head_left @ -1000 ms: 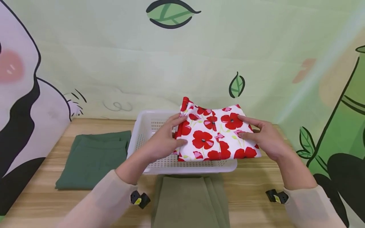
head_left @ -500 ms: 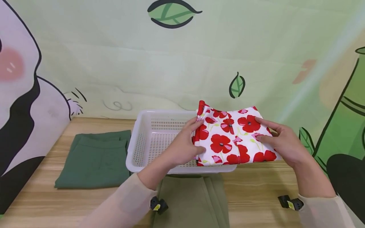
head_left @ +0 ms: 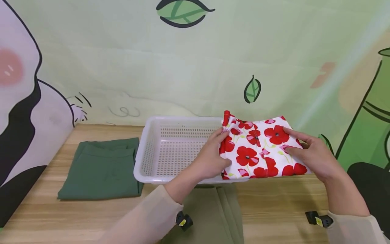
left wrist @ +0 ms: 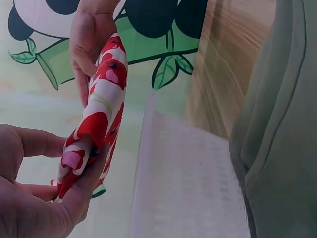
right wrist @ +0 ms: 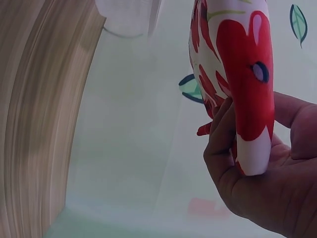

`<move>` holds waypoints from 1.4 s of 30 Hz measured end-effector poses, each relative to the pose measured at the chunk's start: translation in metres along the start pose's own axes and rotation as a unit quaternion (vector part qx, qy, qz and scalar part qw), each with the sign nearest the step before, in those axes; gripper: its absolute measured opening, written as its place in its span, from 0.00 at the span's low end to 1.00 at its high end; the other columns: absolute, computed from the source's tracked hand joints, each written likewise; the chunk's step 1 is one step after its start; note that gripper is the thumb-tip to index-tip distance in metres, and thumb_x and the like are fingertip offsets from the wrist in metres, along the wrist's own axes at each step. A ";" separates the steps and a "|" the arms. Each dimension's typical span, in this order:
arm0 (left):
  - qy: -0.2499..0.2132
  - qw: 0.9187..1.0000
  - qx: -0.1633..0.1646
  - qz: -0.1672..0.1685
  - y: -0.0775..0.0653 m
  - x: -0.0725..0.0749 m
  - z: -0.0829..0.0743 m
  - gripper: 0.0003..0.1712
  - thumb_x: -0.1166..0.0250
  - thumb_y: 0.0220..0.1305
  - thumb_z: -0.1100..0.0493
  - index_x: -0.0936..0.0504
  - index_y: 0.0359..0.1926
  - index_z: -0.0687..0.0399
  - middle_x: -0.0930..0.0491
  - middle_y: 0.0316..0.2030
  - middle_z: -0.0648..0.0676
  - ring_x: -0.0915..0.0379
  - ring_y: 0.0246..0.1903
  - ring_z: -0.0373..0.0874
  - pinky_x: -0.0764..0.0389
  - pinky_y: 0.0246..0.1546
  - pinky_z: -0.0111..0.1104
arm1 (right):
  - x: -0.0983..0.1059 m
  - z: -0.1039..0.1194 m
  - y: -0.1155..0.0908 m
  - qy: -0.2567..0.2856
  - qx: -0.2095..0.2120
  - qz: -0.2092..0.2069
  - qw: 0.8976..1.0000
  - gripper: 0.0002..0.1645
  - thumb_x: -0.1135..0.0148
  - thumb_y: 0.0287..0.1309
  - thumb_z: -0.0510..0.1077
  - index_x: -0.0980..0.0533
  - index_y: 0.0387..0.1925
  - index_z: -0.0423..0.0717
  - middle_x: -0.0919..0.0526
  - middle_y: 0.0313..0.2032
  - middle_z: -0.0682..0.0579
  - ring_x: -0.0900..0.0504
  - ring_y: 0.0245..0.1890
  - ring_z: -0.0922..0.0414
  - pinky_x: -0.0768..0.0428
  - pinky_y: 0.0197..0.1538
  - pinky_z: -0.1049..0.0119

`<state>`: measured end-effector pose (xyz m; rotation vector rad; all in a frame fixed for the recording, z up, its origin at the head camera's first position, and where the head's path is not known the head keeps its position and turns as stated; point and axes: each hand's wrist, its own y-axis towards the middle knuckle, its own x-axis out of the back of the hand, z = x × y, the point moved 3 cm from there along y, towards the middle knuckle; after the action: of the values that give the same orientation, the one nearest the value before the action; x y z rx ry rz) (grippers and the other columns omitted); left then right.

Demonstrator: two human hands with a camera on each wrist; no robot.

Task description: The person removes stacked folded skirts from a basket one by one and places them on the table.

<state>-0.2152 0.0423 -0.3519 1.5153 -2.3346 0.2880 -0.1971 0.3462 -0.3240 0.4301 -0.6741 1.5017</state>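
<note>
A folded cloth garment (head_left: 259, 149), white with red poppies, is held up level between both hands over the right end of the white plastic basket (head_left: 149, 178). My left hand (head_left: 211, 157) grips its left edge, thumb on top and the other fingers beneath. On the opposite edge, my right hand (head_left: 313, 154) pinches the fabric the same way. The left wrist view shows the flowered garment (left wrist: 106, 99) edge-on as a thick folded bundle. In the right wrist view, fingers (right wrist: 220, 148) curl under its rounded fold.
Left of the basket lies a folded dark green garment (head_left: 100, 169) on the wooden table (head_left: 274, 210). In front of the basket is a folded olive garment (head_left: 213, 217), partly behind the left forearm. A printed cartoon backdrop (head_left: 182, 67) stands behind the table.
Both hands have carried the flowered garment to the right and slightly toward the viewer, uncovering more of the basket's inside. The grips stay the same, and the green garment has not moved.
</note>
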 end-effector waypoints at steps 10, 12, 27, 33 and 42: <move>0.012 1.000 -0.004 -0.005 0.012 -0.027 -0.011 0.51 0.28 0.56 0.65 0.39 0.80 0.51 0.46 0.80 0.45 0.39 0.72 0.45 0.15 0.53 0.35 | 0.018 -0.021 -0.001 -0.029 -0.011 -0.025 0.999 0.41 0.39 0.72 0.58 0.43 0.80 0.67 0.46 0.74 0.32 0.22 0.39 0.71 0.14 0.39 0.71; 0.007 1.000 0.002 -0.006 0.013 -0.032 -0.012 0.51 0.27 0.56 0.64 0.39 0.80 0.51 0.46 0.80 0.45 0.38 0.71 0.45 0.15 0.52 0.34 | 0.018 -0.027 -0.001 -0.028 -0.014 -0.029 0.999 0.41 0.39 0.72 0.57 0.43 0.80 0.67 0.44 0.73 0.32 0.21 0.36 0.73 0.13 0.38 0.70; 0.062 0.998 -0.014 0.008 0.021 -0.079 -0.018 0.56 0.25 0.53 0.64 0.43 0.81 0.53 0.48 0.80 0.45 0.37 0.69 0.39 0.21 0.56 0.25 | 0.025 -0.060 -0.003 -0.061 -0.033 -0.047 0.997 0.40 0.43 0.75 0.56 0.47 0.81 0.59 0.48 0.73 0.22 0.27 0.37 0.68 0.15 0.33 0.72; 0.081 0.996 -0.008 0.027 0.023 -0.095 -0.024 0.60 0.24 0.53 0.64 0.47 0.82 0.51 0.52 0.81 0.42 0.40 0.71 0.37 0.20 0.54 0.24 | 0.024 -0.069 -0.001 -0.062 -0.048 -0.044 0.996 0.40 0.44 0.75 0.56 0.47 0.81 0.59 0.47 0.72 0.22 0.25 0.42 0.57 0.15 0.33 0.72; 0.083 0.995 0.002 0.063 0.025 -0.126 -0.025 0.66 0.23 0.52 0.61 0.56 0.84 0.50 0.63 0.83 0.41 0.44 0.72 0.35 0.21 0.47 0.20 | 0.025 -0.083 0.003 -0.070 -0.061 -0.036 0.995 0.41 0.43 0.74 0.55 0.46 0.81 0.59 0.49 0.74 0.20 0.25 0.49 0.46 0.18 0.33 0.74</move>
<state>-0.1866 0.1680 -0.3774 1.2943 -2.3024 0.4342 -0.1903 0.4189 -0.3709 0.4654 -0.8478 1.3632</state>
